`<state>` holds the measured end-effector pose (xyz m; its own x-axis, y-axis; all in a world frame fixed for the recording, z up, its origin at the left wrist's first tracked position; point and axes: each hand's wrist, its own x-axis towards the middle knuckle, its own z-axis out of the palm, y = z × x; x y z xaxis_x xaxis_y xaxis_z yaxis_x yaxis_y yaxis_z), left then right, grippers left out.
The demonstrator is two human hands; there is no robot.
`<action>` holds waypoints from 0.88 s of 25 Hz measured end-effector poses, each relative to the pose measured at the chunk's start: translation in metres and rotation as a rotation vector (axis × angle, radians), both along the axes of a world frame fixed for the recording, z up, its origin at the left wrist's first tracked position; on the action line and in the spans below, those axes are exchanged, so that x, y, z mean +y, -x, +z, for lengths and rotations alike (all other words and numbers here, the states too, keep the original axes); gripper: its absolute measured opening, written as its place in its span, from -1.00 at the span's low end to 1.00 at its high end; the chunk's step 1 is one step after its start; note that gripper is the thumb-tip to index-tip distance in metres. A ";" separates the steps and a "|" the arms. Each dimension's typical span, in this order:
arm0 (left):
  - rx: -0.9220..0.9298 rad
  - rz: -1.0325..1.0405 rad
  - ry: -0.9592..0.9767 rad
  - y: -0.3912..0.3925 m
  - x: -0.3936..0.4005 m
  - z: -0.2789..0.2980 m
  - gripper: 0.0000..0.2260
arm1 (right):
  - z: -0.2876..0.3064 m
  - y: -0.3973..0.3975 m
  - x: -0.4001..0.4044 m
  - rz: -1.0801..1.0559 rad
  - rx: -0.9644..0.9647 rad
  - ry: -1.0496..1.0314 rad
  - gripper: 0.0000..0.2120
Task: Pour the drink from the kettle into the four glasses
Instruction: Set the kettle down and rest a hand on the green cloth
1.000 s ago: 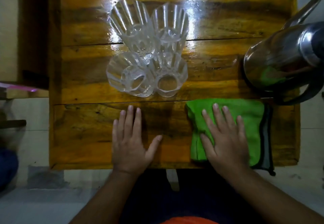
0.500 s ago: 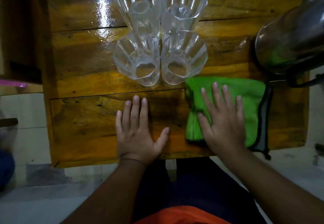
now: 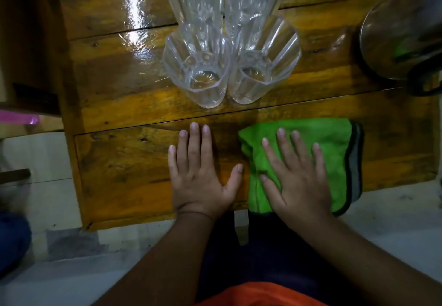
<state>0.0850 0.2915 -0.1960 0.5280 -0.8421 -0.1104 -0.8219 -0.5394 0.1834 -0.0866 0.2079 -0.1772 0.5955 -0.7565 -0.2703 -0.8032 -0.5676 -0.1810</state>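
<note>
On the near plank, left: your left hand [image 3: 199,174] lies flat on the wooden table [image 3: 114,162], fingers spread, holding nothing.
Beyond that hand: four clear ribbed glasses [image 3: 198,66] stand upright in a tight two-by-two cluster, all empty, the far pair cut off by the top edge.
Near plank, right: your right hand [image 3: 296,176] rests palm down, fingers splayed, on a green cloth [image 3: 334,138].
Far right edge: the steel kettle [image 3: 401,40], partly out of view, well apart from the glasses.
</note>
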 end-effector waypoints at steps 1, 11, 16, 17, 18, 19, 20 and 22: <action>0.001 -0.002 0.007 0.000 0.000 0.000 -0.20 | 0.000 0.003 0.006 0.040 0.001 0.000 -0.33; 0.089 -0.014 0.039 -0.033 0.028 0.011 -0.24 | -0.004 -0.036 -0.013 -0.017 -0.034 0.030 -0.39; -0.008 0.055 -0.071 -0.061 0.044 0.003 -0.06 | -0.004 -0.042 0.026 0.116 -0.013 0.029 -0.37; -0.011 0.046 -0.067 -0.060 0.043 0.003 -0.06 | -0.004 -0.052 0.023 0.111 -0.029 0.025 -0.37; -0.015 0.041 -0.057 -0.059 0.043 0.004 -0.06 | -0.003 -0.063 0.017 0.096 -0.039 0.021 -0.38; -0.016 0.040 -0.049 -0.059 0.043 0.003 -0.06 | -0.003 -0.073 0.011 0.075 -0.047 0.018 -0.38; -0.016 0.041 -0.047 -0.060 0.043 0.003 -0.06 | -0.003 -0.081 0.007 0.055 -0.056 0.015 -0.38; -0.021 0.047 -0.045 -0.061 0.045 0.002 -0.06 | -0.004 -0.082 0.012 0.031 -0.069 0.020 -0.39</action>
<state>0.1459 0.3362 -0.1939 0.5692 -0.8109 -0.1358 -0.7990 -0.5845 0.1414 -0.0047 0.2197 -0.1814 0.6356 -0.7419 -0.2133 -0.7710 -0.5963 -0.2236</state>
